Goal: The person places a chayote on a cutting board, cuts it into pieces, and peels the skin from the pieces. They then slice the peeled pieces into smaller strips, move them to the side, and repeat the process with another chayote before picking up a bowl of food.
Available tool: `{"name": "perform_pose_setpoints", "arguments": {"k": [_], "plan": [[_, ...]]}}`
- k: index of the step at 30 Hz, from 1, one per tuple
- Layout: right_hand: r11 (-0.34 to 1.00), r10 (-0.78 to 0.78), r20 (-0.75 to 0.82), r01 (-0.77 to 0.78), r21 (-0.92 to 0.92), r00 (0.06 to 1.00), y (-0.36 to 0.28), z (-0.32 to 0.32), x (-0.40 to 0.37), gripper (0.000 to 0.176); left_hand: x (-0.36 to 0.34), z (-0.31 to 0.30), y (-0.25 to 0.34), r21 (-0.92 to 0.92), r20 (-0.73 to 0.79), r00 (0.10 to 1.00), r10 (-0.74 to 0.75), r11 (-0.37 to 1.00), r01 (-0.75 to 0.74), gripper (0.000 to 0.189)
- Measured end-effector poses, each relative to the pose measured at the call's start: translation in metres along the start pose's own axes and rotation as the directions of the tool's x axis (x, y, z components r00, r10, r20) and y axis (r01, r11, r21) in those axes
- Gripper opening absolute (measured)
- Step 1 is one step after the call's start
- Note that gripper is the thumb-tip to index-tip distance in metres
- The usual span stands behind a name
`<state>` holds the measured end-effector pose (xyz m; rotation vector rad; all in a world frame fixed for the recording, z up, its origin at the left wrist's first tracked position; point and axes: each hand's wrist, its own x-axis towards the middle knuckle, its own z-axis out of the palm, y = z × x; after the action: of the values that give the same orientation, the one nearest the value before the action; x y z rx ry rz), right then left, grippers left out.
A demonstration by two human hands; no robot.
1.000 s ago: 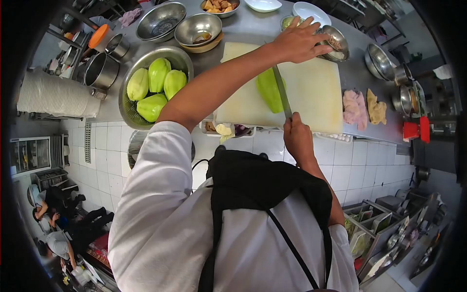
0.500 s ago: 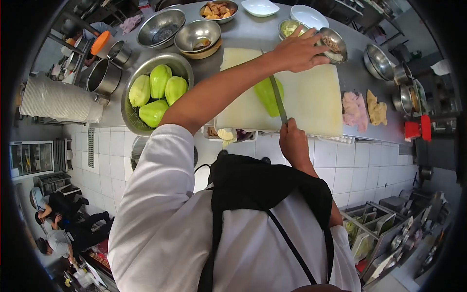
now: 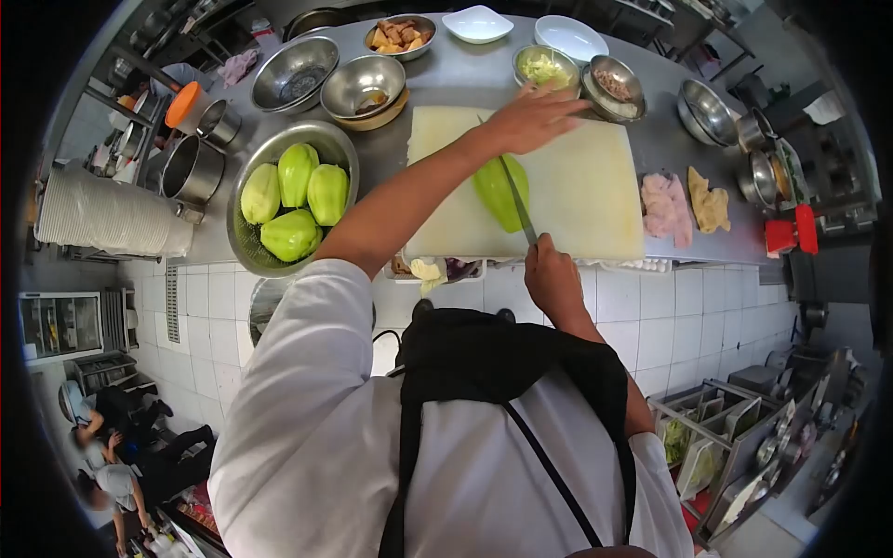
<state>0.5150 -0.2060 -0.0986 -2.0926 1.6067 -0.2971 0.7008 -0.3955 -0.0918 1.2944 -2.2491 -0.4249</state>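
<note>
My right hand (image 3: pixel 553 277) is closed round the handle of a long knife (image 3: pixel 517 201) at the near edge of the white cutting board (image 3: pixel 586 214). Its blade lies over a green chayote (image 3: pixel 496 197) on the board. My left hand (image 3: pixel 533 121) is stretched out over the far part of the board, fingers apart and slightly blurred, holding nothing, near a bowl of shredded pale green pieces (image 3: pixel 545 69). To the left, a perforated metal colander (image 3: pixel 245 232) holds several whole chayotes (image 3: pixel 296 174).
Metal bowls (image 3: pixel 363 84) and white dishes (image 3: pixel 569 37) line the far side. Right of the board lie a pink cloth-like piece (image 3: pixel 666 208) and a tan one (image 3: pixel 709 200). Stacked white containers (image 3: pixel 112 214) stand left. People (image 3: pixel 116 479) are at lower left.
My left hand has moved left, away from the bowl of brownish pieces. My right hand still holds the knife over the chayote. The view has shifted slightly.
</note>
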Motion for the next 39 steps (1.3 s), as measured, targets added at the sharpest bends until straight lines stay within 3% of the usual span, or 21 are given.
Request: {"name": "perform_pose_setpoints", "arguments": {"k": [1,4,7,10,13,16,21,24,27,29,33,36,39], "plan": [[1.000,0.012,0.019,-0.012,-0.018,1.000,0.003,-0.003,0.001,0.021,-0.002,0.009,-0.017,-0.069,0.027,0.997,-0.076,0.995,0.078,0.065],[0.998,0.049,0.063,-0.047,-0.030,0.997,0.001,-0.001,-0.009,0.021,0.010,0.016,-0.027,-0.161,0.003,1.000,-0.009,0.987,0.009,0.063],[0.999,0.011,0.030,-0.010,-0.032,0.999,-0.005,-0.008,0.004,0.021,0.011,0.004,-0.028,-0.134,0.213,0.974,-0.074,0.986,0.104,0.064],[0.998,0.020,0.046,-0.018,-0.059,0.999,-0.009,-0.012,0.020,0.020,0.004,0.002,-0.028,-0.180,0.123,0.984,-0.133,0.972,0.154,0.065],[0.997,0.052,0.078,-0.048,-0.059,0.996,0.005,0.008,0.007,0.020,0.010,0.005,-0.027,-0.115,0.198,0.974,-0.111,0.984,0.135,0.065],[0.998,-0.025,-0.003,0.024,-0.058,1.000,0.002,0.010,0.017,0.021,0.018,0.005,-0.040,-0.107,0.171,0.977,-0.130,0.983,0.149,0.066],[1.000,-0.010,0.026,0.010,-0.019,1.000,0.000,0.010,0.011,0.021,0.018,0.006,-0.030,-0.010,0.148,0.985,-0.091,0.996,0.094,0.067],[0.998,0.009,0.044,-0.007,-0.057,0.999,-0.005,0.003,0.017,0.020,0.012,0.012,-0.035,-0.078,0.181,0.973,-0.144,0.984,0.161,0.067],[0.999,0.017,0.053,-0.016,-0.034,0.998,-0.006,0.004,0.016,0.020,0.015,0.016,-0.038,-0.139,0.074,0.990,-0.118,0.982,0.127,0.064],[0.999,0.005,0.037,-0.004,-0.032,0.999,-0.007,0.003,0.020,0.020,0.008,0.009,-0.037,-0.092,0.090,0.987,-0.131,0.986,0.139,0.063],[0.999,0.048,0.015,-0.047,-0.026,0.999,-0.004,0.010,0.012,0.021,0.021,-0.010,-0.015,-0.010,0.053,0.997,-0.050,0.999,0.050,0.061],[0.999,0.038,0.017,-0.038,-0.025,0.999,-0.003,0.014,0.010,0.020,0.044,-0.042,0.015,0.133,-0.045,0.979,0.197,0.973,-0.189,0.060],[0.999,0.012,0.017,-0.011,-0.035,1.000,-0.006,0.010,0.014,0.019,0.043,-0.050,0.028,0.105,-0.059,0.958,0.279,0.956,-0.272,0.061]]}}
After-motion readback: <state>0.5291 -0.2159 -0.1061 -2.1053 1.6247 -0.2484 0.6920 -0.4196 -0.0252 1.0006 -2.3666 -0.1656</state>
